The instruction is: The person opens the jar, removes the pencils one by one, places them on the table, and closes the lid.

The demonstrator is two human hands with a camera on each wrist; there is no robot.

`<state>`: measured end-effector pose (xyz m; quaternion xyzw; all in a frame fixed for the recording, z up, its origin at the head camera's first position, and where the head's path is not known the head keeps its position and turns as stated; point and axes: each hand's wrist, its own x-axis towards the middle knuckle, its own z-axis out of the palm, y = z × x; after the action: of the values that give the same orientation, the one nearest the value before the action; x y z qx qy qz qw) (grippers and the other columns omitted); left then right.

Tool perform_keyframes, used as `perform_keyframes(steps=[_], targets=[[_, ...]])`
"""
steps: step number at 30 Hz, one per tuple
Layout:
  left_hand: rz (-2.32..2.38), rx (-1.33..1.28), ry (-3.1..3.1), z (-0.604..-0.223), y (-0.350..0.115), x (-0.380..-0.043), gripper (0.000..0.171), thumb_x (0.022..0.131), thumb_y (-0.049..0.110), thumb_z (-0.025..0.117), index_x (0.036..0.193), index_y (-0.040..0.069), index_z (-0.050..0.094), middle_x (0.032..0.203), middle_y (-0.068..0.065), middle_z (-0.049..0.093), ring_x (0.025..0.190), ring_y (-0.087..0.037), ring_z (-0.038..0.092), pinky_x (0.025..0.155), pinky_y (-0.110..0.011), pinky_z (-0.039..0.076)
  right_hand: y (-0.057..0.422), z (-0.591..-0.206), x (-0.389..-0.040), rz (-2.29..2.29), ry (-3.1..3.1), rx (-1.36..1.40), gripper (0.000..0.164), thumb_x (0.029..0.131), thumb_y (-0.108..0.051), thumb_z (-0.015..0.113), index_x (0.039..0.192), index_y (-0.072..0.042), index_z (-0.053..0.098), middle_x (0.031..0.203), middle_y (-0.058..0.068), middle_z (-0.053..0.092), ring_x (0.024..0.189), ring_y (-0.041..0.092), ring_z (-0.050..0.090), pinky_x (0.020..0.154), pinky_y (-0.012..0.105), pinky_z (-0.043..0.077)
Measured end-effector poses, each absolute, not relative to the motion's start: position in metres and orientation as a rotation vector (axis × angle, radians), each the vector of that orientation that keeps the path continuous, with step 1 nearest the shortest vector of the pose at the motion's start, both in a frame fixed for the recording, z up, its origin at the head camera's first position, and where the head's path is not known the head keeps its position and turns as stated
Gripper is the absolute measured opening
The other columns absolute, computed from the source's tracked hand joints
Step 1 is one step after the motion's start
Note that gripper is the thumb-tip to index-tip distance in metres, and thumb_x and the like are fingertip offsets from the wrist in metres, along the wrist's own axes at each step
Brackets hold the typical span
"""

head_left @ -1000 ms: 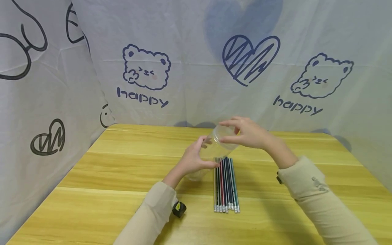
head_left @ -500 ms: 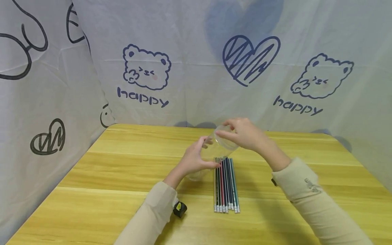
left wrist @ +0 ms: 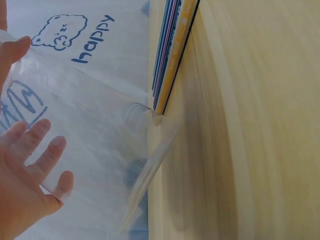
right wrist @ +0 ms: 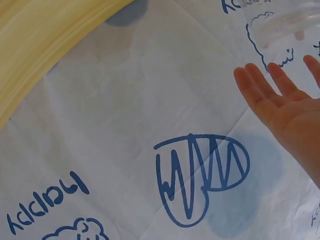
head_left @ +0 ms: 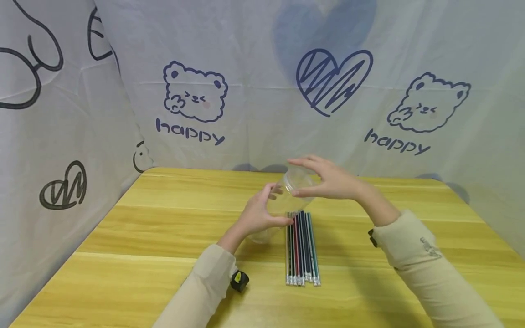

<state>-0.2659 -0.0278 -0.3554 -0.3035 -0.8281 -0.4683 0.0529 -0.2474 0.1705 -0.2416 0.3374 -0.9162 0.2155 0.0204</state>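
Note:
My left hand (head_left: pixel 256 212) grips a clear plastic jar (head_left: pixel 287 202), which is tilted with its upper end to the right. In the left wrist view the jar (left wrist: pixel 95 105) is see-through, and no contents show. Around its upper end, which looks like a clear lid (head_left: pixel 302 178), my right hand (head_left: pixel 334 180) is spread, thumb below and fingers above. The right wrist view shows the right hand (right wrist: pixel 287 107) with nearly straight fingers close to the lid; its thumb is out of that view. Several pencils (head_left: pixel 304 255) lie side by side just beyond the left thumb, silver ends towards me.
A yellow wood-grain table (head_left: pixel 143 255) bears everything. Behind it and at the left hangs a white cloth (head_left: pixel 262 114) with blue drawings. A black wrist strap (head_left: pixel 239 281) sits by the left cuff.
Half a second ago my right hand was turned over the lid with its fingers more curled; now it has rotated back and its fingers are spread wider. The left hand, jar and pencils look unmoved.

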Motion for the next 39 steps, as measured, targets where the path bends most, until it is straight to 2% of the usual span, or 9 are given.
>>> perform_keyframes(steps=[2,8,16,21,25,29,34,36,39], targets=[[-1.425,-0.921,-2.519,-0.355,-0.028,-0.266,0.08,0.064,0.031,0.079,0.129,0.008,0.036,0.125,-0.009,0.047,0.11,-0.028,0.045,0.085,-0.047,0.04,0.172,-0.24,-0.247,0.687,-2.839,1.098,0.069,0.078,-0.037,0.065,0.137,-0.015,0.036,0.138,0.013,0.032,0.123,0.034,0.03,0.089,0.058,0.031],[-1.425,-0.922,-2.518,-0.356,-0.029,-0.266,0.082,0.064,0.031,0.079,0.13,0.007,0.036,0.124,-0.008,0.047,0.108,-0.024,0.045,0.085,-0.047,0.04,0.172,-0.24,-0.246,0.738,-2.854,1.126,0.063,0.076,-0.024,0.068,0.132,-0.012,0.044,0.129,0.013,0.043,0.108,0.03,0.043,0.081,0.049,0.042],[-1.413,-0.943,-2.508,-0.356,-0.028,-0.267,0.083,0.064,0.03,0.079,0.13,0.005,0.035,0.124,-0.011,0.047,0.109,-0.028,0.045,0.085,-0.047,0.039,0.169,-0.241,-0.248,0.746,-2.905,0.97,0.063,0.076,-0.035,0.069,0.131,-0.012,0.046,0.119,0.014,0.05,0.089,0.025,0.051,0.062,0.031,0.047],[-1.396,-0.931,-2.522,-0.356,-0.027,-0.267,0.083,0.064,0.032,0.079,0.13,0.008,0.035,0.124,-0.009,0.047,0.109,-0.026,0.045,0.085,-0.046,0.04,0.164,-0.242,-0.25,0.667,-2.923,0.884,0.062,0.079,-0.041,0.065,0.13,-0.011,0.047,0.091,0.01,0.055,0.067,0.018,0.05,0.057,0.029,0.044],[-1.391,-0.924,-2.525,-0.356,-0.027,-0.267,0.084,0.064,0.034,0.079,0.13,0.007,0.036,0.123,-0.006,0.048,0.11,-0.028,0.045,0.085,-0.046,0.04,0.161,-0.245,-0.25,0.647,-2.94,0.793,0.063,0.081,-0.046,0.06,0.129,-0.008,0.047,0.068,0.004,0.048,0.056,0.014,0.041,0.051,0.027,0.037],[-1.356,-0.906,-2.54,-0.355,-0.025,-0.266,0.084,0.063,0.035,0.079,0.13,0.009,0.036,0.123,-0.004,0.049,0.11,-0.027,0.045,0.084,-0.043,0.04,0.159,-0.247,-0.25,0.689,-2.976,0.667,0.064,0.081,-0.051,0.055,0.124,-0.005,0.049,0.059,0.003,0.048,0.05,0.013,0.042,0.046,0.025,0.037],[-1.338,-0.896,-2.549,-0.354,-0.025,-0.264,0.083,0.064,0.034,0.079,0.13,0.01,0.036,0.123,-0.005,0.049,0.109,-0.025,0.046,0.084,-0.043,0.04,0.158,-0.247,-0.249,0.701,-2.995,0.612,0.065,0.082,-0.054,0.052,0.122,-0.002,0.049,0.067,0.007,0.055,0.054,0.018,0.05,0.047,0.028,0.043],[-1.339,-0.897,-2.547,-0.353,-0.025,-0.264,0.083,0.063,0.034,0.079,0.13,0.01,0.036,0.123,-0.006,0.049,0.109,-0.024,0.046,0.084,-0.043,0.04,0.158,-0.247,-0.248,0.671,-2.975,0.632,0.066,0.083,-0.054,0.051,0.124,-0.003,0.049,0.083,0.012,0.06,0.067,0.022,0.055,0.056,0.033,0.047],[-1.346,-0.897,-2.546,-0.353,-0.025,-0.264,0.084,0.063,0.034,0.079,0.131,0.009,0.036,0.124,-0.008,0.048,0.108,-0.023,0.046,0.084,-0.043,0.04,0.161,-0.245,-0.248,0.649,-2.935,0.703,0.063,0.085,-0.051,0.051,0.13,-0.007,0.045,0.107,0.018,0.055,0.086,0.028,0.054,0.067,0.04,0.047]])
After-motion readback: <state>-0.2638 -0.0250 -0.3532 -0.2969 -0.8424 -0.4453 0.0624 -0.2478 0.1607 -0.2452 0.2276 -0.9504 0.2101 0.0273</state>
